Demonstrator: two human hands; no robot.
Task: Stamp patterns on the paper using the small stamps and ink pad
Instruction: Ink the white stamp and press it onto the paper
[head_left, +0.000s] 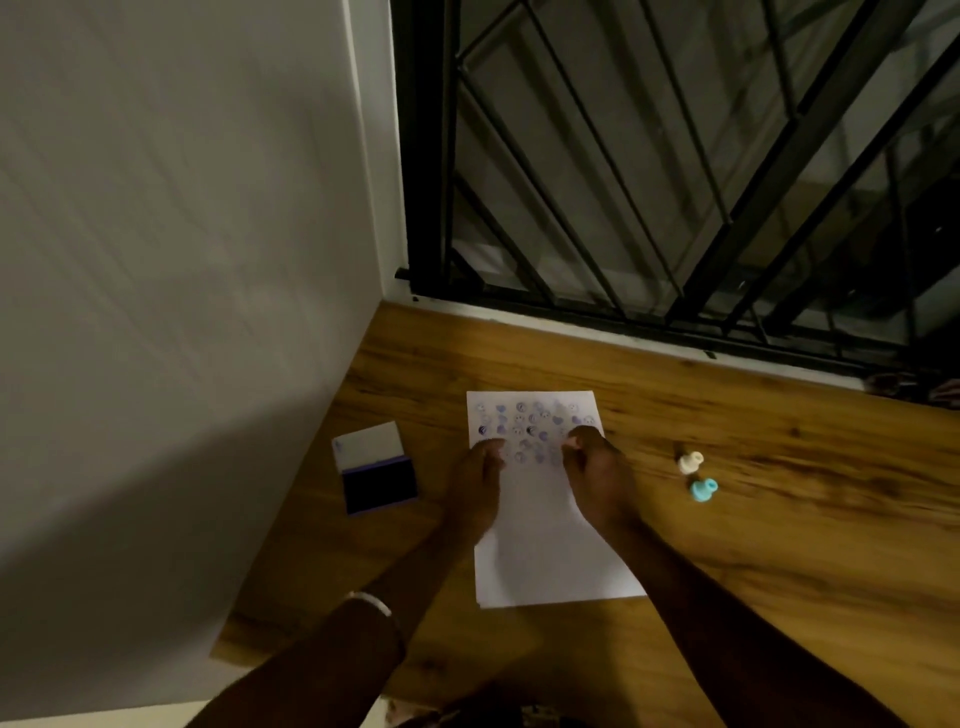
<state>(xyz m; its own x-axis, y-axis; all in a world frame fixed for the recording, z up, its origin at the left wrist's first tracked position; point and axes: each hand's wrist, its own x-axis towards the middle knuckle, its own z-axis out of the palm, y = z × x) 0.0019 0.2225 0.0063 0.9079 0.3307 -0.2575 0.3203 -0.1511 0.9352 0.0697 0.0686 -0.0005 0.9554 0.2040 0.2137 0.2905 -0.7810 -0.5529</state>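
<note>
wooden table (753, 545); white wall (182, 260) left; black window grille (675, 156) behind.

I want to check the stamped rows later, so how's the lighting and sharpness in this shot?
Head view: dim and soft overall; the prints on the paper read as blurry purple blobs; both hands, left hand and right hand, are dark and slightly smeared; a broad shadow covers the wall on the left; wide-angle lens slants the window bars.

Our hands (478, 483) sit on the paper (556, 551). At 9 o'clock the open ink pad (378, 470) blocks the way, with the wall (182, 260) just behind it. At 3 o'clock two small stamps (696, 475) stand in our path. At 12 o'clock the bench (467, 353) is bare up to the window bars (623, 182).
</note>
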